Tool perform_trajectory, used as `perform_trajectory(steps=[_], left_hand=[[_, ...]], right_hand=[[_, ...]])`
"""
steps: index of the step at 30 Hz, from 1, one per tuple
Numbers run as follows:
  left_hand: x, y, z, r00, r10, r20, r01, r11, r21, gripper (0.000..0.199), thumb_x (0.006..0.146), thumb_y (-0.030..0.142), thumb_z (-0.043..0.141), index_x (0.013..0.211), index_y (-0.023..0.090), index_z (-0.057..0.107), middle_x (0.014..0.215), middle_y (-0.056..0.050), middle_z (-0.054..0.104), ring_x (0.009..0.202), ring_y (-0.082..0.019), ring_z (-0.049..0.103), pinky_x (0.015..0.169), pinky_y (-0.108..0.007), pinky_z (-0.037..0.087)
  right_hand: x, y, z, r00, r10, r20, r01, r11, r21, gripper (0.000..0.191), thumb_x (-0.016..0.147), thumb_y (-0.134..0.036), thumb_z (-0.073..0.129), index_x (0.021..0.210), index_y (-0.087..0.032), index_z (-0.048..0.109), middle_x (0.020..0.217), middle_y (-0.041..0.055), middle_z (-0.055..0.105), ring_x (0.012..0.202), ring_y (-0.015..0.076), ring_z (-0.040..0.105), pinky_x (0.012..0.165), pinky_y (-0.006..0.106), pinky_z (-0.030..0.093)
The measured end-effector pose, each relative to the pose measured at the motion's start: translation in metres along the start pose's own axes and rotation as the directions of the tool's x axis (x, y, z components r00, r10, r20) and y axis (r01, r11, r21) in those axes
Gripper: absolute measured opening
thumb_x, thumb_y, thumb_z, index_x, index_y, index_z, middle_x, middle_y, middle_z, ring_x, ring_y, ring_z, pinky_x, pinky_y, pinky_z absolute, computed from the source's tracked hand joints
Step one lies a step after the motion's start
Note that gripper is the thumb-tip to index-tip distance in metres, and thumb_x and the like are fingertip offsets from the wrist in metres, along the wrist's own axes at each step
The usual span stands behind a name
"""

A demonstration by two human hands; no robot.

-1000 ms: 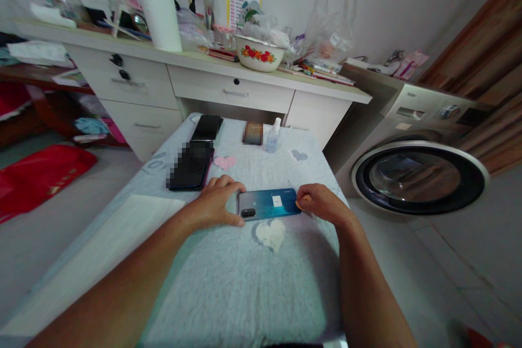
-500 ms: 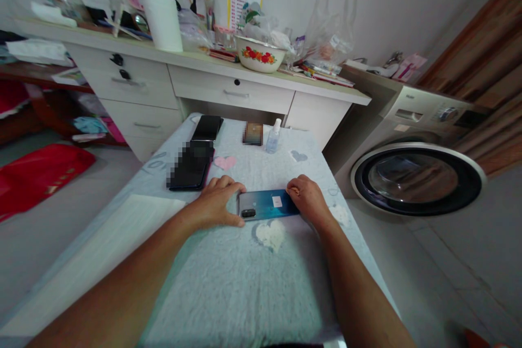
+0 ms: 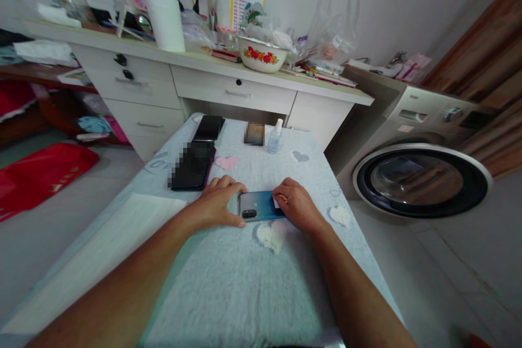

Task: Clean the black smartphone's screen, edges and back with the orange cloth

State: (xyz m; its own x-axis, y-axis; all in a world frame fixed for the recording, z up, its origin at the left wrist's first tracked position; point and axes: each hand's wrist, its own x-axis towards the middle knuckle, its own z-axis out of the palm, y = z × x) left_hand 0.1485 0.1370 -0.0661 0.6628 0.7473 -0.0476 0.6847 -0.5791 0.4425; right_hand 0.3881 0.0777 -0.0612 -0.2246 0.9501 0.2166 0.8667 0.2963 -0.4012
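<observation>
A smartphone (image 3: 261, 207) with a grey-to-blue back lies face down on the cloth-covered table, its camera block toward the left. My left hand (image 3: 220, 202) holds the phone's left end, thumb on the near corner and a finger on the far one. On the phone's right half rests my right hand (image 3: 297, 204), fingers closed and curled down against the back. What those fingers hold, if anything, is hidden. The hand covers most of the white label on the phone and its right end.
Two dark devices (image 3: 193, 166) lie at the table's far left. A small spray bottle (image 3: 274, 137) stands at the back beside a brown square item (image 3: 255, 134). Beyond are a white desk (image 3: 232, 87) bearing a flowered bowl (image 3: 262, 56), and a washing machine (image 3: 408, 114) on the right.
My right hand has slid left along the phone's back, from its right end over the white label. My left hand keeps its hold on the left end.
</observation>
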Motion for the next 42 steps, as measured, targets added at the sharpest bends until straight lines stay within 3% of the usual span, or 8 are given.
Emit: perform_trajectory(steps=[12, 32, 42], left_hand=[[0.0, 0.0, 0.0, 1.0, -0.006, 0.004, 0.006, 1.0, -0.008, 0.075, 0.053, 0.059, 0.072, 0.12, 0.029, 0.053, 0.118, -0.007, 0.048, 0.11, -0.032, 0.043, 0.093, -0.04, 0.036], [0.0, -0.003, 0.002, 1.0, 0.01, -0.008, -0.01, 1.0, -0.013, 0.076, 0.052, 0.059, 0.073, 0.12, 0.03, 0.053, 0.117, -0.006, 0.048, 0.109, -0.031, 0.043, 0.094, -0.039, 0.036], [-0.001, 0.0, -0.001, 1.0, -0.004, 0.006, 0.004, 1.0, -0.014, 0.073, 0.054, 0.057, 0.071, 0.12, 0.03, 0.054, 0.118, -0.006, 0.049, 0.11, -0.032, 0.043, 0.093, -0.04, 0.035]], right_hand=[[0.001, 0.002, -0.009, 0.977, 0.209, -0.038, -0.212, 0.962, -0.172, 0.02, 0.088, -0.015, 0.052, 0.087, -0.018, 0.071, 0.088, 0.0059, 0.058, 0.082, 0.0141, 0.054, 0.076, 0.023, 0.039], [0.002, -0.013, 0.002, 0.995, -0.083, 0.061, 0.084, 0.996, -0.02, 0.019, 0.088, -0.014, 0.05, 0.088, -0.017, 0.069, 0.09, 0.0046, 0.057, 0.083, 0.0127, 0.053, 0.076, 0.022, 0.04], [0.001, -0.011, -0.005, 0.997, 0.027, 0.079, -0.021, 0.997, -0.069, 0.019, 0.089, -0.015, 0.05, 0.089, -0.018, 0.069, 0.088, 0.0043, 0.057, 0.084, 0.0131, 0.053, 0.076, 0.023, 0.039]])
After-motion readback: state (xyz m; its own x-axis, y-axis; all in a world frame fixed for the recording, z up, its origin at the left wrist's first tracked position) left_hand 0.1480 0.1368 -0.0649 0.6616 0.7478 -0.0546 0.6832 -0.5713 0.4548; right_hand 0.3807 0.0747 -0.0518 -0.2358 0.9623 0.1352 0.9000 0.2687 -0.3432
